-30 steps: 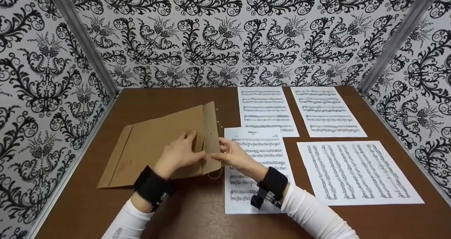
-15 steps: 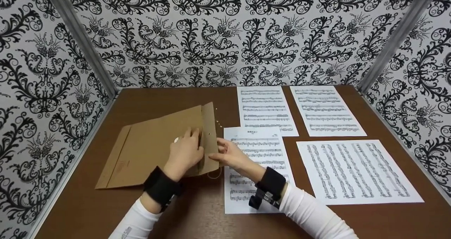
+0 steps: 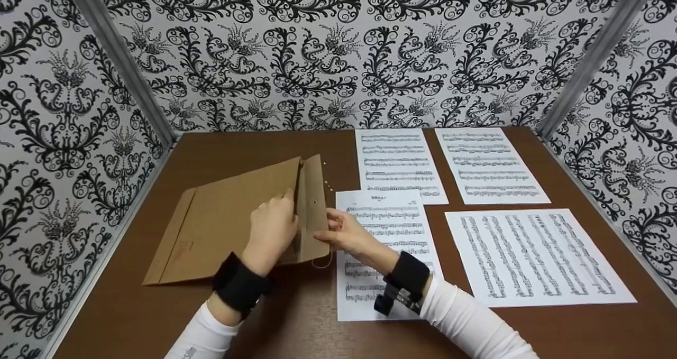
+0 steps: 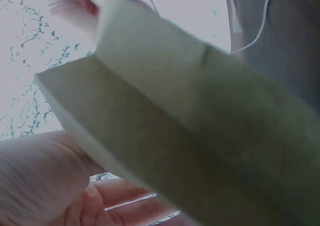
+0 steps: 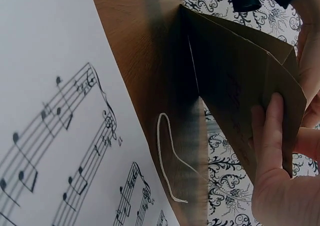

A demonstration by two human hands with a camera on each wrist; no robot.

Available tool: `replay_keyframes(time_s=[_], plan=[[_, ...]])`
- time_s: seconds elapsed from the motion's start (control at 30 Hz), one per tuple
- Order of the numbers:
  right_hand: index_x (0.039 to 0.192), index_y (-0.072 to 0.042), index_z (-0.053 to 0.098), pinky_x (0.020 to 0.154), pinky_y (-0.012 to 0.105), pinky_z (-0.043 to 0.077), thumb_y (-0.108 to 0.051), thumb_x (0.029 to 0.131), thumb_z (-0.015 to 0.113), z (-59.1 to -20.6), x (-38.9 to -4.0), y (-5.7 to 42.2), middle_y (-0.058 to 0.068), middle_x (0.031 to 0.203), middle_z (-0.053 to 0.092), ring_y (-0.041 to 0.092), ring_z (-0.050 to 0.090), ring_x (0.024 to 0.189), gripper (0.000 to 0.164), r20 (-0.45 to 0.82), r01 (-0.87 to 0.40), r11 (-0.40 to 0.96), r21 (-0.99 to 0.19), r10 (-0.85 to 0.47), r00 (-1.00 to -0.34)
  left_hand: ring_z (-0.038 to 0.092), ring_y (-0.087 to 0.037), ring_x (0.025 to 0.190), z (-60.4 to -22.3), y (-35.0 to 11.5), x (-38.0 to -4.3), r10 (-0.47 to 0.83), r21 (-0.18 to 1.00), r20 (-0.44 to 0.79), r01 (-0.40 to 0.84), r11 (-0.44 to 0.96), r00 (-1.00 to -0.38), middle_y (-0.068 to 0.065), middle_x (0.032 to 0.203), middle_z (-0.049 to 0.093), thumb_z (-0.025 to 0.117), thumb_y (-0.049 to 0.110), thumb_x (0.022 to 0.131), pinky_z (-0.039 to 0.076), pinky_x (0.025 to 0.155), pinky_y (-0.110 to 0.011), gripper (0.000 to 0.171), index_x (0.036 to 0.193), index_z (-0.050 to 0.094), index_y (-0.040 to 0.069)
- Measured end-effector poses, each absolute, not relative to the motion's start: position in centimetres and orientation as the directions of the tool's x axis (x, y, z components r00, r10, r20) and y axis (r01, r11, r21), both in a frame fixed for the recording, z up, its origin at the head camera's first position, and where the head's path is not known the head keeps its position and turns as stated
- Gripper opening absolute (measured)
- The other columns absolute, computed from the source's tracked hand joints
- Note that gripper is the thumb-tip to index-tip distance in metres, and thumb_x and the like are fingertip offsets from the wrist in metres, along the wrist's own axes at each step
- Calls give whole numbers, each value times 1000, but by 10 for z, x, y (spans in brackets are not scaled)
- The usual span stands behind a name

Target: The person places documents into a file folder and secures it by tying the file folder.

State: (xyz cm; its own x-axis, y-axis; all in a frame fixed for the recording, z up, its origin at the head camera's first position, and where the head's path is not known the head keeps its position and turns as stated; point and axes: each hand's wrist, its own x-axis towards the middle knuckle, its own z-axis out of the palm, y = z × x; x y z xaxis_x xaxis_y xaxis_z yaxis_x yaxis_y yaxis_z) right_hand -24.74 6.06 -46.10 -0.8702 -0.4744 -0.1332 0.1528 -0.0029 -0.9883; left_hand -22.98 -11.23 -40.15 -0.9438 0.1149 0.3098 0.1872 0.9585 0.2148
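A brown paper envelope (image 3: 232,211) with a string (image 3: 322,261) is tilted up off the table on its right side, flap raised. My left hand (image 3: 272,227) holds the front panel at the mouth; in the left wrist view its fingers (image 4: 132,206) lie along the outside of that panel, and its thumb tip is hidden. The mouth gapes between panel and flap (image 3: 316,211). My right hand (image 3: 351,232) pinches the flap, thumb on its near face and fingers behind. In the right wrist view, its fingers (image 5: 272,131) press the envelope's back.
Sheet music lies on the brown table (image 3: 254,322). One sheet (image 3: 378,295) is under my right forearm and partly overlaps another (image 3: 394,153) behind it. Farther right lie a back sheet (image 3: 492,168) and a sideways sheet (image 3: 539,258). Patterned walls (image 3: 338,57) enclose the table.
My left hand has shifted from the panel's front to its mouth edge and drawn the panel away from the flap, so the mouth is wider. The right hand keeps its pinch on the flap.
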Motion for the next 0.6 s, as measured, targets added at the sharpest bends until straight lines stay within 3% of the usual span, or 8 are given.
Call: replay_keyframes(time_s=[0.27,0.6], plan=[[151,2,43,90,36,63,2,89,67,-461,-251,59,22,133,67,10,73,93,67,-178,211,-25,-977,-449,-876,68,-36,61,-395,-112,-225,134,188,320,201,961,-938,-21,85,74,66,-2,90,54,51,-45,33,124,68,-3],[131,9,58,85,36,64,2,90,66,-463,-262,53,6,101,77,9,73,81,42,-227,261,-40,-964,-386,-894,62,-30,51,-390,-110,-218,148,147,387,219,965,-910,-19,80,74,66,-4,89,49,44,-40,37,126,70,-2]])
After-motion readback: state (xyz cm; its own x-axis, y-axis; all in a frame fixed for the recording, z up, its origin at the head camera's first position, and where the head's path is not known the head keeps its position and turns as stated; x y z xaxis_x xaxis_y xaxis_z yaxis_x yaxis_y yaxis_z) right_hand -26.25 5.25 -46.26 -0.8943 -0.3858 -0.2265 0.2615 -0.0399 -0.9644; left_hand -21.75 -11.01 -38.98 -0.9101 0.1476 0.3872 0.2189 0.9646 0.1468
